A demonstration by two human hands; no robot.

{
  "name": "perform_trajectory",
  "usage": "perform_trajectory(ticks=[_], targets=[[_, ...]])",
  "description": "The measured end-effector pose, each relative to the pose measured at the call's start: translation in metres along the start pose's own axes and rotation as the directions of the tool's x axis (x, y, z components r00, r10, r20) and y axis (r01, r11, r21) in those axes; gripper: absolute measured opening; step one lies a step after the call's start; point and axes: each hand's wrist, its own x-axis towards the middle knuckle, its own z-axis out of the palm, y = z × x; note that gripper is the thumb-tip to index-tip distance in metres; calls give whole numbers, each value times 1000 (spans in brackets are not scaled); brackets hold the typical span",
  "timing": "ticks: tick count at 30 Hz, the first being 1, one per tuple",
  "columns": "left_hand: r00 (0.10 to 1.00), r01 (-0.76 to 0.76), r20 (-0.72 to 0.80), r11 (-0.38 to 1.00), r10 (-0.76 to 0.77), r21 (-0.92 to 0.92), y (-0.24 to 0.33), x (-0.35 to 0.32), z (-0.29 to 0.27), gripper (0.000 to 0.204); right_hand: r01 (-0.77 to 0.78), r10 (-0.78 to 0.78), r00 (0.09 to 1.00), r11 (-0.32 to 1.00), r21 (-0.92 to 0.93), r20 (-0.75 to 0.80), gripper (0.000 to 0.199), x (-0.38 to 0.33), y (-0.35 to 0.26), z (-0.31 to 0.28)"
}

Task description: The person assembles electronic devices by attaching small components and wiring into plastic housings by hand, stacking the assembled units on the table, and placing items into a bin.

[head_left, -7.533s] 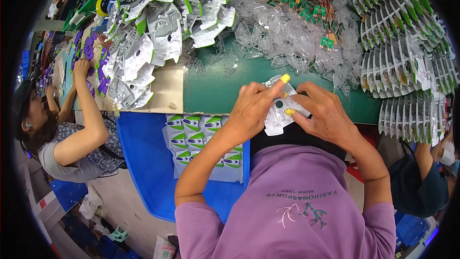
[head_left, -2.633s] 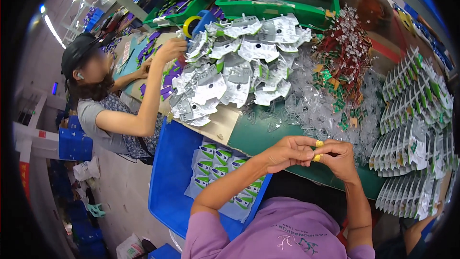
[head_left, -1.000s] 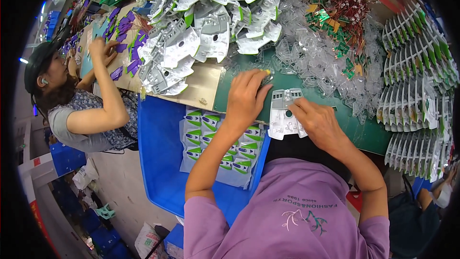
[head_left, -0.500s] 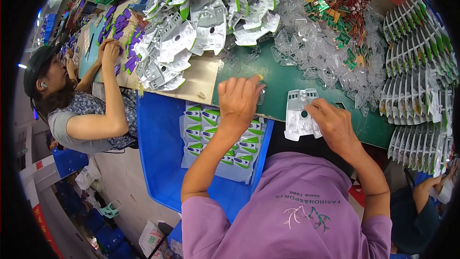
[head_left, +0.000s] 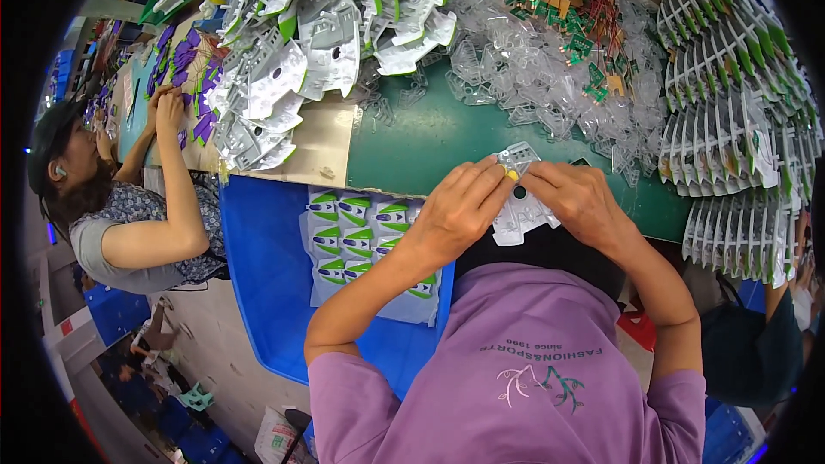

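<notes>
A white and grey plastic shell (head_left: 518,222) with a round dark hole is held over the bench's front edge, its wide end toward me. My right hand (head_left: 581,204) grips it by the right side, fingers closed. My left hand (head_left: 464,209), with a yellow cover on a fingertip, is closed in a pinch at the shell's upper part. Whatever lies between those left fingertips is hidden. Beyond the hands, a heap of clear plastic pieces (head_left: 550,94) lies on the green bench top (head_left: 412,150).
White-green shells (head_left: 301,60) are piled at the back left. Circuit boards with red wires (head_left: 593,34) lie far off; stacked shells (head_left: 722,146) stand at right. A blue bin (head_left: 271,292) holds bagged white-green parts (head_left: 357,245). A co-worker (head_left: 146,215) handles purple pieces at left.
My left hand has come rightward from the bench, where a clear piece showed at its fingertips, to the shell. The shell is now tilted between both hands. The view has shifted slightly.
</notes>
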Motion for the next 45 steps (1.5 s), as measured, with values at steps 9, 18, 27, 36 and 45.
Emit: perform_trajectory(ticks=[9,18,27,36,45], targets=[[997,50,65,998,-52,32,6,3,12,26,-242,258,964,950,196,-59,13,0,-3,-1],[961,123,-199,943,-191,-308,-3,-3,39,70,-373,371,927,900,223,56,21,-8,-13,-20],[985,125,143,962,-93,-241,-6,8,24,74,-364,355,931,877,314,85,26,-9,-11,-34],[985,172,38,939,-168,-300,5,4,32,78,-238,292,955,863,446,-55,24,-32,-37,-21],[982,187,102,904,-160,-384,-4,10,22,68,-259,302,933,942,214,-198,31,-36,-46,-9]])
